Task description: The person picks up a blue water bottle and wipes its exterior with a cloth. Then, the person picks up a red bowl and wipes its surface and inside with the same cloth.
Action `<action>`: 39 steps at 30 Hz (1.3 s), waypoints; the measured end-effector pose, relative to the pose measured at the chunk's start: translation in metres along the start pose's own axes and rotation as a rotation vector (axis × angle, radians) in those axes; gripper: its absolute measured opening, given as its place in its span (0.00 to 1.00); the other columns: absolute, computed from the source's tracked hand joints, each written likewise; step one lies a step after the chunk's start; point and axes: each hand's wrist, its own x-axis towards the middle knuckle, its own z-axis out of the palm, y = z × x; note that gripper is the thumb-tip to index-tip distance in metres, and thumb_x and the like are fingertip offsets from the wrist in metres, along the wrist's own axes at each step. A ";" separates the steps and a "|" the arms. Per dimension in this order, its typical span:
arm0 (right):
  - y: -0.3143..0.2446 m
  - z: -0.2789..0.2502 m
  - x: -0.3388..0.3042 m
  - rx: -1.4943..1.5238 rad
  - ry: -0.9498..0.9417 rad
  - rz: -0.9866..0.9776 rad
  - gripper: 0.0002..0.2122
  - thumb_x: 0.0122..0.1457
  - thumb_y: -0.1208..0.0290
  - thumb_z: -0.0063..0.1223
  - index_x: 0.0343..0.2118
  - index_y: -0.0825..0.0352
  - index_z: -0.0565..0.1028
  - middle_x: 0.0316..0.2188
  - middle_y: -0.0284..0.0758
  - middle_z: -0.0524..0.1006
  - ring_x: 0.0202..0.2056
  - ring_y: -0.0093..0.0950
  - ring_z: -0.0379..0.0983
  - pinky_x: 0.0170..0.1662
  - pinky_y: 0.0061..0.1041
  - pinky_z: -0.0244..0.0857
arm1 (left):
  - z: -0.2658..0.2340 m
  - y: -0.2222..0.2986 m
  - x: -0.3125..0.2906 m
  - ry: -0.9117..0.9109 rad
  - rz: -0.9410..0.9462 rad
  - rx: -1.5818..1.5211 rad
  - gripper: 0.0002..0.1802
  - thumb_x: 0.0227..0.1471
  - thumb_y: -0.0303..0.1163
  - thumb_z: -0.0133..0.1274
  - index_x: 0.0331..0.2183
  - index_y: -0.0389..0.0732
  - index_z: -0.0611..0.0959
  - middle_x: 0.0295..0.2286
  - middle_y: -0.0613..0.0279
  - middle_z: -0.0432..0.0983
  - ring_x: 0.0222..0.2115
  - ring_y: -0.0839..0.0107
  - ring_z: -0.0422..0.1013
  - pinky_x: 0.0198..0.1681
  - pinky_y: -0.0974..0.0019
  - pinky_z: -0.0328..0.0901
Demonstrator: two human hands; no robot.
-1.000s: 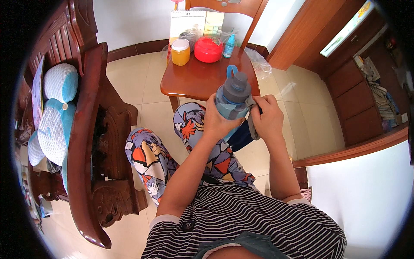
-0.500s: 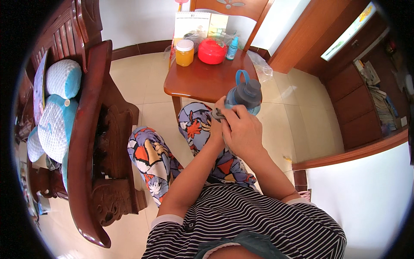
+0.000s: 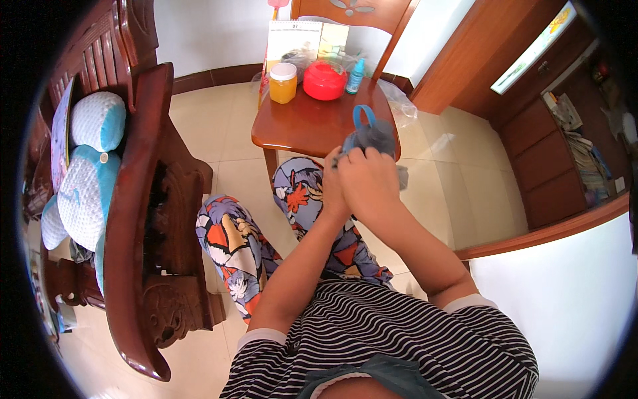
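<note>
My two hands are pressed together in front of the chair. My right hand (image 3: 372, 181) lies partly over my left hand (image 3: 333, 183), its fingers curled round a crumpled grey cloth (image 3: 403, 177) that shows beside the knuckles. Left fingers are closed too, seemingly on the same cloth, though my right hand hides most of them. Right behind the hands is a blue water bottle (image 3: 375, 135) with a dark grey lid and a blue carrying loop. It is smeared by motion, and its lower part is hidden. Whether a hand touches the bottle, I cannot tell.
On the wooden chair (image 3: 299, 130) stand a yellow-filled jar (image 3: 283, 86), a red round container (image 3: 324, 81), a blue spray bottle (image 3: 356, 77) and a desk calendar (image 3: 292, 38). A carved wooden bench (image 3: 136, 233) with a plush toy (image 3: 85, 193) is at left. A doorway opens at right.
My right hand has swung round and closed further, knuckles upward. Grey cloth now shows on its right side. The bottle's lid and loop appear slightly farther left and blurred.
</note>
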 end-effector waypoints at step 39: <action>0.024 0.009 -0.023 0.796 0.385 0.136 0.07 0.48 0.77 0.59 0.31 0.66 0.78 0.31 0.37 0.80 0.34 0.39 0.75 0.38 0.34 0.69 | -0.210 0.024 -0.037 0.130 -0.328 -0.659 0.30 0.50 0.23 0.59 0.56 0.43 0.71 0.38 0.68 0.69 0.36 0.78 0.65 0.45 0.72 0.63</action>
